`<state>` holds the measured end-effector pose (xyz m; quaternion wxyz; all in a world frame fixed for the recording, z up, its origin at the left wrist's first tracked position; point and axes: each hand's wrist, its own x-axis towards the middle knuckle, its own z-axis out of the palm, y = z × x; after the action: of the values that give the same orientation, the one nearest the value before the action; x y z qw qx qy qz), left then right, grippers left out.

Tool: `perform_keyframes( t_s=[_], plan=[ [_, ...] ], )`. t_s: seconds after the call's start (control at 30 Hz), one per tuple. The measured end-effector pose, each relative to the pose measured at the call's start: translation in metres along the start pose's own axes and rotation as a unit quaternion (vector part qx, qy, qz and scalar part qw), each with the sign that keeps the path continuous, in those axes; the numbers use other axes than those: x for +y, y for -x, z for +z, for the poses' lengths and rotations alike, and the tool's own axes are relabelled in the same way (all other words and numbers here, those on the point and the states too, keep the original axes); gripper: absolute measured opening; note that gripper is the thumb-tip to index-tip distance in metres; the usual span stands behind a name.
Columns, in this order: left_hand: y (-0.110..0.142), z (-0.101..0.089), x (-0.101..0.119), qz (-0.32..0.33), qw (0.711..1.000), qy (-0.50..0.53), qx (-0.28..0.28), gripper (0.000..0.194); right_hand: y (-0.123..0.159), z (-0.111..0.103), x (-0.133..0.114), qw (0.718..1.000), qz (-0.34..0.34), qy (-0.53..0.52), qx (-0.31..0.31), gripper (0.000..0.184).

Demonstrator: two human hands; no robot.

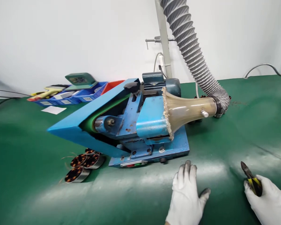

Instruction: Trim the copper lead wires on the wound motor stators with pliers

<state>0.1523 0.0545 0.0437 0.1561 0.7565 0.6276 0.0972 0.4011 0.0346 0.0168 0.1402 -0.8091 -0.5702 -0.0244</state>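
Note:
My left hand (186, 195), in a white glove with grey fingertips, lies flat and open on the green mat (135, 197), just in front of a blue belt sander (121, 125). At the lower right my right hand (269, 200), also gloved, is closed around a pair of yellow-and-black pliers (251, 178) whose dark tip points up and left. Several round motor stators with copper windings (83, 165) lie on the mat under the sander's left end, well left of both hands.
A clear funnel (189, 111) on the sander joins a grey ribbed extraction hose (192, 47) rising beside a metal post. Blue bins with tools (67, 93) and a green digital display (81, 79) stand at the back left. A white wall runs behind.

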Motion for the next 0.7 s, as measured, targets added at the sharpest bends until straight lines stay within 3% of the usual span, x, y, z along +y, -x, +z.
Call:
perform_keyframes(
  t_s=[0.13, 0.27, 0.33, 0.4, 0.53, 0.7],
  plan=[
    [0.001, -0.001, -0.002, 0.064, 0.998, 0.02, 0.012, 0.061, -0.001, -0.004, -0.007, 0.998, -0.028, 0.049, 0.019, 0.027],
    [0.003, -0.009, -0.029, 0.051, 0.995, -0.068, 0.057, 0.061, 0.001, -0.006, -0.009, 0.999, -0.03, 0.022, 0.026, 0.031],
    [0.002, -0.012, -0.035, 0.065, 0.993, -0.098, 0.029, 0.072, 0.004, -0.005, -0.008, 0.998, 0.0, -0.024, 0.055, 0.035],
    [-0.003, -0.011, -0.029, 0.085, 0.992, -0.096, -0.014, 0.082, 0.008, -0.003, -0.007, 0.991, 0.04, -0.097, 0.083, 0.039],
    [-0.029, 0.009, 0.023, 0.116, 0.991, -0.013, -0.06, 0.09, 0.016, 0.002, -0.006, 0.952, 0.147, -0.246, 0.109, 0.048],
    [-0.111, 0.036, 0.111, 0.235, 0.967, 0.096, -0.038, 0.07, 0.008, 0.001, -0.011, 0.86, 0.266, -0.412, 0.144, 0.054]
  ],
)
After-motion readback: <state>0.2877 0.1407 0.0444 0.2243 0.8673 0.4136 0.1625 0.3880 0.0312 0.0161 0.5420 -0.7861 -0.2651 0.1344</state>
